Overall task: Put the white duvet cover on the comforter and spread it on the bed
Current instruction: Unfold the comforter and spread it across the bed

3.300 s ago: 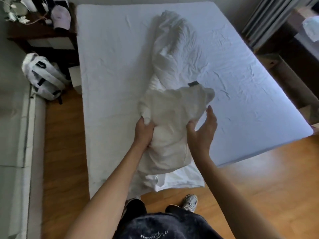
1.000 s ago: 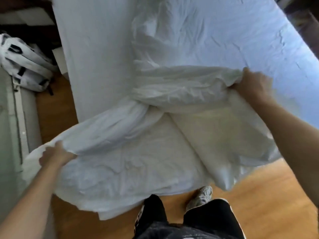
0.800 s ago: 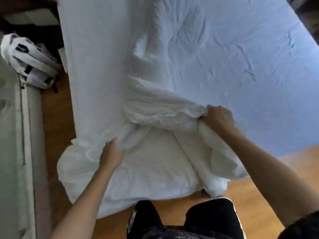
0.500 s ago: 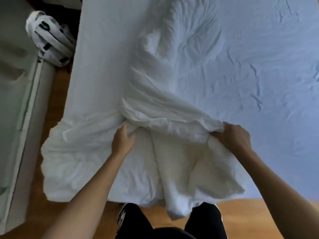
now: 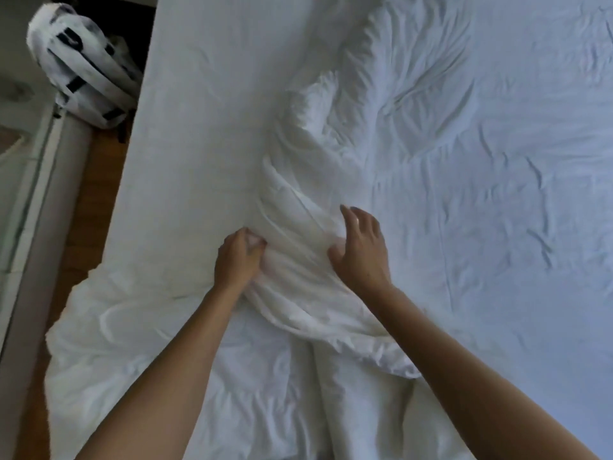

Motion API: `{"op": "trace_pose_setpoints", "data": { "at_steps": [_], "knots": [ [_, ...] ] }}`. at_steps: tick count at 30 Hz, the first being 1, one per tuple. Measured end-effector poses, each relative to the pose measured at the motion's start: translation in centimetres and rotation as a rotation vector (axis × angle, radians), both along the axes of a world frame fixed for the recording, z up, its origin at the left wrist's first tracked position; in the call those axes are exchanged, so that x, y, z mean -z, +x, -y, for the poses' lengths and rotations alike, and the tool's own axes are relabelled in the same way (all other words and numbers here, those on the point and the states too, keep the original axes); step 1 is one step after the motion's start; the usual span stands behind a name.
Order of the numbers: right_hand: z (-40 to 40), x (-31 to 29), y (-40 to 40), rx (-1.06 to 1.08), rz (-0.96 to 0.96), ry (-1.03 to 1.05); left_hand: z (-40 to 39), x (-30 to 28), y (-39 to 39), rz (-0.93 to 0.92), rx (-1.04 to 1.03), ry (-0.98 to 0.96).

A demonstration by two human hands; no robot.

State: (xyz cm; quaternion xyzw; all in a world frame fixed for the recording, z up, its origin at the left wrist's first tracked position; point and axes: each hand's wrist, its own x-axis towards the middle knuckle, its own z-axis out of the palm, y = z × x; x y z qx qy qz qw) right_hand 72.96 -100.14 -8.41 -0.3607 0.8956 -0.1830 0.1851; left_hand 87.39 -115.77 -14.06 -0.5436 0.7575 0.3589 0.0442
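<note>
Left grip (image 5: 237, 257): fingers curled into a fold of white fabric, pinching it at the left side of the bunched ridge. Right grip (image 5: 360, 250): fingers spread and nearly straight, palm down, resting on the same ridge just to the right; it holds nothing. Both forearms are bare and reach in from the lower edge of the head view.

Bedding (image 5: 298, 227): a long, rumpled white mass running from the near edge of the bed (image 5: 514, 194) up toward its far end. Cover and comforter are both white, and where one ends and the other begins cannot be told. The far part is twisted into a narrow, creased roll that lies on the sheet. The near part fans out wider and flatter below the two grips, and its left portion hangs past the left side of the bed over the floor (image 5: 96, 180). A thick rolled hem crosses the bedding between the forearms, just below the right wrist.

Bed: covered by a white sheet, wrinkled on the right half, smoother on the left.

Floor: wood boards, visible along the left side of the bed.

Backpack (image 5: 83, 71): white with black straps, standing on the floor at the upper left, close to the bed's left side.
</note>
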Motion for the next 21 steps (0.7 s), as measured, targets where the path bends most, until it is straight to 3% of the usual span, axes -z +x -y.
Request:
{"op": "trace_pose_setpoints", "data": {
  "at_steps": [2, 4, 8, 12, 16, 21],
  "knots": [
    [7.5, 0.8, 0.8, -0.119, -0.101, -0.056, 2.2, 2.3, -0.5, 0.014, -0.005, 0.107],
    [13.6, 2.9, 0.6, -0.21, -0.159, 0.08, 3.1, 5.1, -0.4, 0.064, -0.05, 0.202],
    [17.2, 10.8, -0.3, -0.221, -0.139, 0.344, 1.4, 11.8, 1.4, 0.186, -0.114, 0.002],
    [17.9, 18.4, -1.5, -0.154, 0.079, 0.256, 1.4, 18.0, 0.7, 0.185, -0.152, -0.188],
    [20.7, 21.8, -2.1, -0.224, -0.065, 0.123, 3.0, 20.8, -0.5, 0.199, -0.153, -0.234],
    [21.2, 22.7, -2.0, -0.265, -0.049, 0.084, 3.2, 21.4, -0.5, 0.184, -0.144, -0.265]
  ]
}}
